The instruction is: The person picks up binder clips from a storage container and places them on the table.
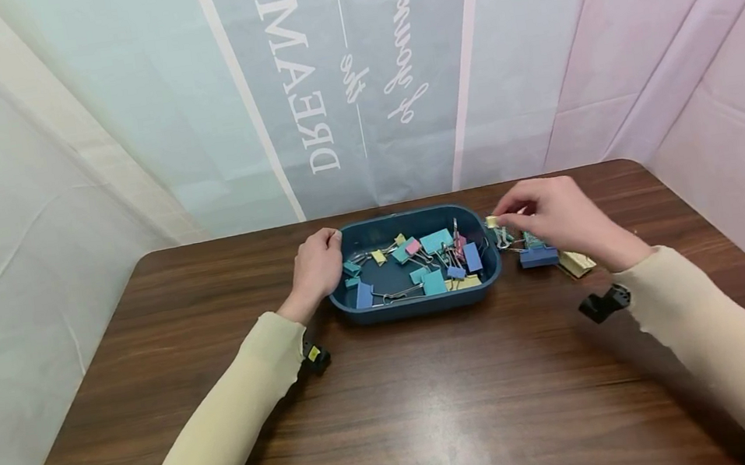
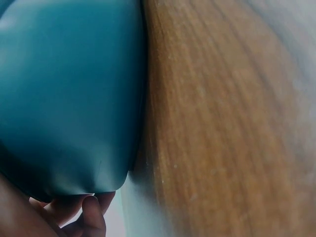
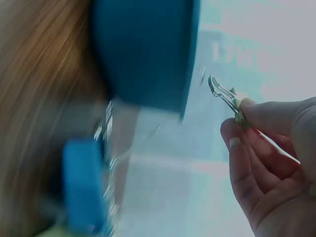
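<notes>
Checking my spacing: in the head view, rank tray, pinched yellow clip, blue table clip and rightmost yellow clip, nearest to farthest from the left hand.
1. Tray: left hand on its left end.
2. Pinched yellow clip: right hand, by tray's right end.
3. Blue table clip: right of the tray.
4. Rightmost yellow clip: beyond it, farther right.

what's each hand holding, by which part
Right hand: small yellow metal binder clip, pinched by its body. Left hand: blue rounded plastic tub, held by its left end.
</notes>
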The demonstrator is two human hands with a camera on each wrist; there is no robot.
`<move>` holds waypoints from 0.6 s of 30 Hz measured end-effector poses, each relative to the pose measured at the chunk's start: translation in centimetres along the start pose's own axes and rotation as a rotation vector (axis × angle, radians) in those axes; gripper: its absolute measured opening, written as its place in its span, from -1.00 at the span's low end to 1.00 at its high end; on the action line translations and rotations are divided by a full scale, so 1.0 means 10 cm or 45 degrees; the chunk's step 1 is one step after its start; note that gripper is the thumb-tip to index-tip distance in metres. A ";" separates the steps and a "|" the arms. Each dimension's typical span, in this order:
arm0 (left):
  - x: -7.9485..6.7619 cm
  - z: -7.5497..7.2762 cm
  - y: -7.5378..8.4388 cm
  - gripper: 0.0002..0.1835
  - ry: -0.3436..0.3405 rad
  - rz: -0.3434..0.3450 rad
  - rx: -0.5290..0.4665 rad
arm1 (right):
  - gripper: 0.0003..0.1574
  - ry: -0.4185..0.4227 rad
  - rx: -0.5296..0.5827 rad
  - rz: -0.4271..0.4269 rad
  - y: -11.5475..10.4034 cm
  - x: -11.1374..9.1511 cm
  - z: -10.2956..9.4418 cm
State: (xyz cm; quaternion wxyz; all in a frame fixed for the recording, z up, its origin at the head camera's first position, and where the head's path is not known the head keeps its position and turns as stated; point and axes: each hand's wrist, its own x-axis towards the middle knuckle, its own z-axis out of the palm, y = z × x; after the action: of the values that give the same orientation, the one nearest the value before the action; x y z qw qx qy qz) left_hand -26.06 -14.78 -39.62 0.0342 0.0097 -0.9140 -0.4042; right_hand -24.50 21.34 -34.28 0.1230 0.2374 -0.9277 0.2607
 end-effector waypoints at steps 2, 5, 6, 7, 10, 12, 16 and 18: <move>0.00 0.00 0.01 -0.59 0.005 0.000 0.003 | -0.95 0.003 -0.016 0.061 0.14 -0.05 -0.06; 0.00 -0.01 0.02 -0.59 0.009 0.004 0.005 | -0.91 -0.012 -0.035 0.144 0.33 -0.11 -0.11; 0.00 -0.01 0.02 -0.59 0.010 0.004 0.005 | -0.89 -0.022 -0.039 0.169 0.39 -0.13 -0.12; 0.00 -0.01 0.02 -0.59 0.009 0.005 0.006 | -0.88 -0.031 -0.047 0.186 0.44 -0.14 -0.12; 0.00 0.00 0.02 -0.58 0.007 0.004 0.012 | -0.85 -0.046 -0.061 0.221 0.56 -0.17 -0.11; 0.00 0.00 0.01 -0.58 0.004 -0.001 0.011 | -0.85 -0.047 -0.079 0.227 0.61 -0.18 -0.10; 0.00 0.01 0.00 -0.58 0.005 -0.006 0.007 | -0.85 -0.035 -0.114 0.235 0.68 -0.19 -0.05; 0.00 0.02 0.00 -0.59 0.006 -0.004 0.003 | -0.85 -0.017 -0.124 0.244 0.70 -0.18 -0.04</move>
State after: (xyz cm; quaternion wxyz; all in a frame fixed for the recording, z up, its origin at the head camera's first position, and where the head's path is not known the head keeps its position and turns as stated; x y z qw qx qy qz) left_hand -26.11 -14.64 -39.69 0.0357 0.0123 -0.9144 -0.4032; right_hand -26.43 27.53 -37.60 0.1026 0.1430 -0.9585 0.2242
